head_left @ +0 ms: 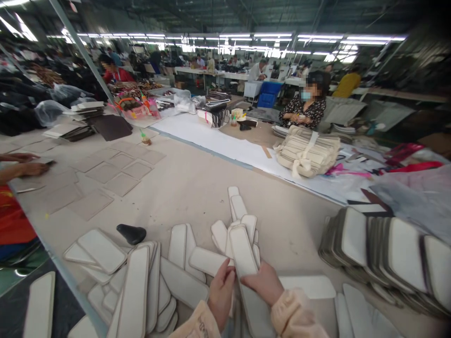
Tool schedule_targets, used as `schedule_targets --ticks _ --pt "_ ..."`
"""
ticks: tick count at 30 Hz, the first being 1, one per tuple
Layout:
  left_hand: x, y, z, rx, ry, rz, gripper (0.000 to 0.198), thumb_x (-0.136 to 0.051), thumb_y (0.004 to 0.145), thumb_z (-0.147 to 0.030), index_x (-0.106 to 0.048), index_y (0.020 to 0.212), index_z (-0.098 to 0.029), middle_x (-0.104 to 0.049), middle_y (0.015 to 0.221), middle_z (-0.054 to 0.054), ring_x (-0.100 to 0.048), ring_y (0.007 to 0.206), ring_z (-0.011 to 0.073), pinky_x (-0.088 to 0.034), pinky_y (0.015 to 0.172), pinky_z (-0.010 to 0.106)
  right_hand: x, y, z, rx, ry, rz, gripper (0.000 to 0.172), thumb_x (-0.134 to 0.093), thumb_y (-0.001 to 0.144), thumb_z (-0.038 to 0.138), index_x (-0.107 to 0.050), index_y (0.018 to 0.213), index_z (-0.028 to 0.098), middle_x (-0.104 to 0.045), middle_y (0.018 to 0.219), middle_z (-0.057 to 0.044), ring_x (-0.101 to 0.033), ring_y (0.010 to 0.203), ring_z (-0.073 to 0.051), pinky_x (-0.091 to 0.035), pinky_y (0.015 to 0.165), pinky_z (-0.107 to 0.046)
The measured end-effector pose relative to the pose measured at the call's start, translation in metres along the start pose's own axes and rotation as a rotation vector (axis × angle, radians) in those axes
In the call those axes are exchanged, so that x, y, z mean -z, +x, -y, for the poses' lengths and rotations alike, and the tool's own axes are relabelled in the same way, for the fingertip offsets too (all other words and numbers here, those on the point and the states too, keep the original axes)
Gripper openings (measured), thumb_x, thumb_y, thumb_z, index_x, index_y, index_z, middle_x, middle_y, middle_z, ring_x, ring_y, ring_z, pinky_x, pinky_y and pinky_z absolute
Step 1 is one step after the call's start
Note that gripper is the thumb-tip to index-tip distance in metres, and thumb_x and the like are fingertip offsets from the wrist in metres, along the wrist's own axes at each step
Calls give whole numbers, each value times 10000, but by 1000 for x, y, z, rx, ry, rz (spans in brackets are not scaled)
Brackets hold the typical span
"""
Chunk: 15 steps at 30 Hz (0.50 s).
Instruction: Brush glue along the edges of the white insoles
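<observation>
Long white panels with rounded corners and darker edges lie in a loose heap in front of me. My right hand [266, 284] is closed over the side of one long panel [243, 251], its fingers lying across the face. Close by on the left, my left hand [221, 291] has its fingers curled together at the end of another white panel [209, 260], which points left. Shorter panels [220, 234] fan out beneath and beyond the long one. Overlapping panels [132, 286] spread to the left of my hands, and one panel [308, 286] lies to the right.
Stacked panels [355, 239] stand at the right. A black saddle-shaped object [131, 234] lies beyond the left heap. Flat squares [121, 183] and a small bottle [145, 138] are farther left, near a co-worker's hands [33, 166]. A tied bundle [308, 150] sits across the table, before a masked person.
</observation>
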<state>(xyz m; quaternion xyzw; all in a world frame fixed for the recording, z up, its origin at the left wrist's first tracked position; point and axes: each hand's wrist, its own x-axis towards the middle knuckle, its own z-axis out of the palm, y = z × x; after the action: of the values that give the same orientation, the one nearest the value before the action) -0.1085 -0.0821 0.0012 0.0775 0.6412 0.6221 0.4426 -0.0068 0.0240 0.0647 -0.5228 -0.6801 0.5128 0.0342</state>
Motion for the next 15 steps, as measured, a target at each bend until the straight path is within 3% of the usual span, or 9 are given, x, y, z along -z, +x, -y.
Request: schedule_targets --ticks 3,6,8,11,13,15 --pt "-41 -34 -7 76 -226 129 696 -705 676 -553 -592 1235 -154 -672 1163 127 -610 1067 262 -473 946 372 45 -43 12 48 -455 -138 381 -626 688 289 -612 1064 224 -701 753 -43 -663 737 -237 -416 622 -282" --pt "-58 -57 -5 181 -298 226 725 -709 653 -607 -601 1227 -177 -620 1264 127 -567 1152 287 -450 976 380 58 -74 5 6 -741 -201 472 -594 718 265 -560 1188 237 -687 784 -75 -657 768 -265 -400 641 -301" --pt "-55 -65 3 281 -212 242 705 -680 650 -653 -639 1156 -163 -646 1208 142 -576 1123 302 -444 966 403 49 -84 -12 -44 -797 -146 554 -600 708 231 -525 1257 232 -690 859 -94 -649 834 -277 -411 679 -309" --pt "-41 -70 17 429 -38 160 628 -570 719 -682 -643 1098 -187 -622 1233 129 -530 1172 309 -421 959 446 23 -90 -45 -105 -783 -37 673 -624 674 207 -482 1332 211 -676 1024 -118 -613 976 -299 -430 774 -330" --pt "-34 -72 23 491 9 115 577 -540 757 -645 -602 1152 -230 -538 1352 91 -448 1264 296 -413 952 450 8 -91 -65 -117 -758 -36 769 -640 654 212 -422 1391 204 -619 1169 -136 -582 1042 -304 -431 824 -341" --pt "-32 -74 24 525 2 145 563 -560 755 -612 -578 1181 -244 -486 1408 70 -417 1292 290 -412 942 434 0 -91 -79 -116 -736 -69 847 -624 659 197 -325 1451 200 -553 1262 -148 -583 1040 -291 -435 826 -339"
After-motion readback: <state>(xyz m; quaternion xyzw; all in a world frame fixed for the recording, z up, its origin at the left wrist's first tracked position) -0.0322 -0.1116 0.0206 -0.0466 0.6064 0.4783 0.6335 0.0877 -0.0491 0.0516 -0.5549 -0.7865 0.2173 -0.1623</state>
